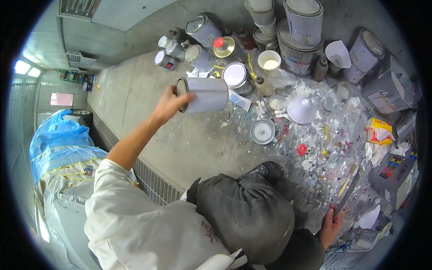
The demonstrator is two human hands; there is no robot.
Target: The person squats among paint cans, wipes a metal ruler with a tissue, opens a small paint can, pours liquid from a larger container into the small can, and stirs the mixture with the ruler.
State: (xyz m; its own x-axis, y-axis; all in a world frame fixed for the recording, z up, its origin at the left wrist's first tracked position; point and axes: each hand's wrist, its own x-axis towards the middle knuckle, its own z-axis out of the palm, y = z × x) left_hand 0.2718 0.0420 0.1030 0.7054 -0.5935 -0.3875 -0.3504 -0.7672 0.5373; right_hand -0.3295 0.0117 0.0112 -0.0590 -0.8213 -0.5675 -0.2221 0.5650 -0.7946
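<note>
My left hand (173, 101) grips a pale metal can (207, 94) by one end, lying on its side in the air above the floor. My right hand (332, 224), low on the right, is closed on a dark flat strip (349, 193), with a pale wooden stick (344, 185) alongside it; whether it holds both is unclear. A round grey lid (263, 131) lies below the held can, to its right. Beyond the can stands an open-topped can with a pale lilac top (234, 76), and a white paper cone (301, 110) sits on the spattered floor.
Stacked paint cans (300, 58), bottles and cups line the back wall. Grey boxes (386, 184) and a yellow-red package (378, 131) crowd the right. A floor grate (155, 177) runs at left beside a vehicle wrapped in blue plastic (60, 139). My bent knee is at lower middle.
</note>
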